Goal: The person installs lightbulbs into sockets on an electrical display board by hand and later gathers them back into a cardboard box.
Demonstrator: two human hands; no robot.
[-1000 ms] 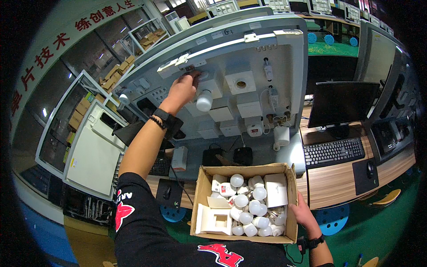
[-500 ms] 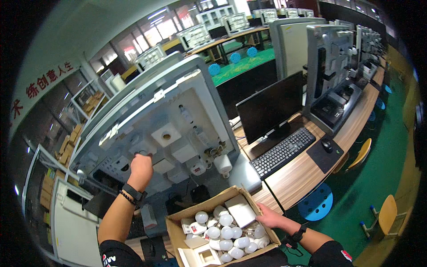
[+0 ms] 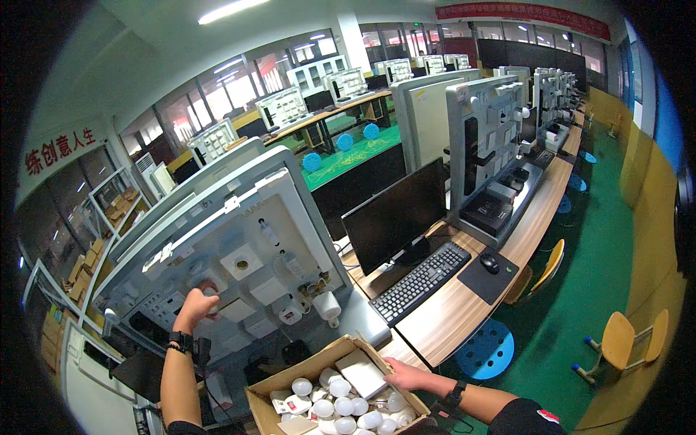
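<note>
My left hand (image 3: 194, 307) is up against a grey upright display panel (image 3: 297, 196), its fingers curled round a small round white device (image 3: 209, 288) on the panel face. The fingers partly cover that device. My right hand (image 3: 407, 375) grips the right edge of an open cardboard box (image 3: 262, 401) held low in front of me. Inside the box lie several white light bulbs (image 3: 339, 387) and a flat white box (image 3: 362, 373). Near my left hand the panel carries a square plate with a round socket (image 3: 241, 264) and a white cylindrical lamp (image 3: 328, 307).
To the right a wooden desk holds a black monitor (image 3: 399, 214), a keyboard (image 3: 420, 281) and a mouse (image 3: 489, 262) on a dark pad. Another device panel (image 3: 484, 138) stands beyond. A blue stool (image 3: 486, 349) and a yellow chair (image 3: 625, 341) are on the green floor.
The view has tilted up and turned right, so the panel and box appear lower and further left. My left hand stays at the panel, its fingers now visible round the device. My right hand still holds the box.
</note>
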